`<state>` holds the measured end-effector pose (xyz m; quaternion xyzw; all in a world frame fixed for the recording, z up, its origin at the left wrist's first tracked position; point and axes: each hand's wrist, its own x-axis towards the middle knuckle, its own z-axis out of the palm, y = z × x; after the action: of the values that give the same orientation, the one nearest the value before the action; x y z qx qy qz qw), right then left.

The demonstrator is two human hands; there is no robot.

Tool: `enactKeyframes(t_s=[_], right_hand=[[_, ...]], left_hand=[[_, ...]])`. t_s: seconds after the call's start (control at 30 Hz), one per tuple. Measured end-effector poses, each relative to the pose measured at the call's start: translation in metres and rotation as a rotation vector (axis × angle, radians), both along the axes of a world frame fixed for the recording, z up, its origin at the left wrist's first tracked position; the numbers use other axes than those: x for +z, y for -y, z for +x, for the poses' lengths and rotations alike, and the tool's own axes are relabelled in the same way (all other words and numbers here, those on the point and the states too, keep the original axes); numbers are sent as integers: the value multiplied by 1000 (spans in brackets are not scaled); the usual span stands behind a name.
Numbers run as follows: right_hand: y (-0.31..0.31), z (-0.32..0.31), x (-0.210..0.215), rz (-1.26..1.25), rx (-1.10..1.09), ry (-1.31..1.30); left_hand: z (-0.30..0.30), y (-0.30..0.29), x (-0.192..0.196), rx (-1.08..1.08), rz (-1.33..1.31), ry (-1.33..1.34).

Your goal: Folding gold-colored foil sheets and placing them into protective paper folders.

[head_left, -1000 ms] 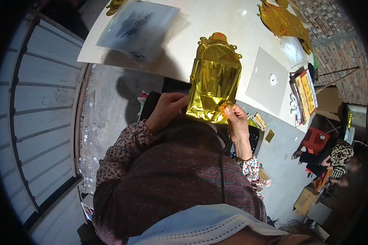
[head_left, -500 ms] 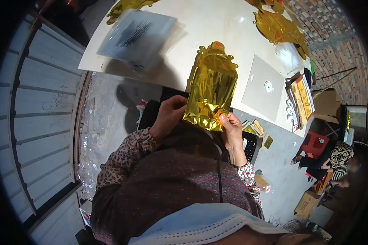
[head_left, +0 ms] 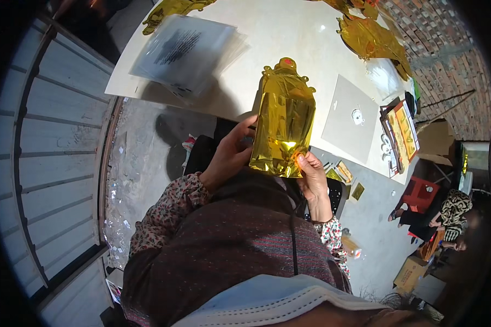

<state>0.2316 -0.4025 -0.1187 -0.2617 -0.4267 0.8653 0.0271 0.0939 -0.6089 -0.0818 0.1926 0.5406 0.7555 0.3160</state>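
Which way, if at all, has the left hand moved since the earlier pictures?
Yes: the left hand has reached forward, its fingertips now at about the near edge of the white table.

Room between pouch (head_left: 285, 122) and grey card (head_left: 345, 121)

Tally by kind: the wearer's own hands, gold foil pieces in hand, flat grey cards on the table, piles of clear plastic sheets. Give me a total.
Hands: 2 (left hand, right hand)
Gold foil piece in hand: 1
Grey card: 1
Pile of clear sheets: 1
Total: 5
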Motion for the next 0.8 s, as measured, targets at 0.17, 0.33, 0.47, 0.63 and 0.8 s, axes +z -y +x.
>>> enactKeyframes(t_s=[0.17,0.33,0.47,0.63,0.8], right_hand=[[-3,2,8,-16,54,40],[1,2,6,15,2,85],[3,0,6,19,-61,32],[11,-5,25,44,-65,0],[11,6,16,135,-55,-28]], left_hand=[[4,0,-5,3,-100,-237],[-4,-1,0,-23,-135,-356],[-16,5,-1,-132,-127,-214],[-21,6,5,-86,-137,-9],[-14,4,12,28,-414,-219]])
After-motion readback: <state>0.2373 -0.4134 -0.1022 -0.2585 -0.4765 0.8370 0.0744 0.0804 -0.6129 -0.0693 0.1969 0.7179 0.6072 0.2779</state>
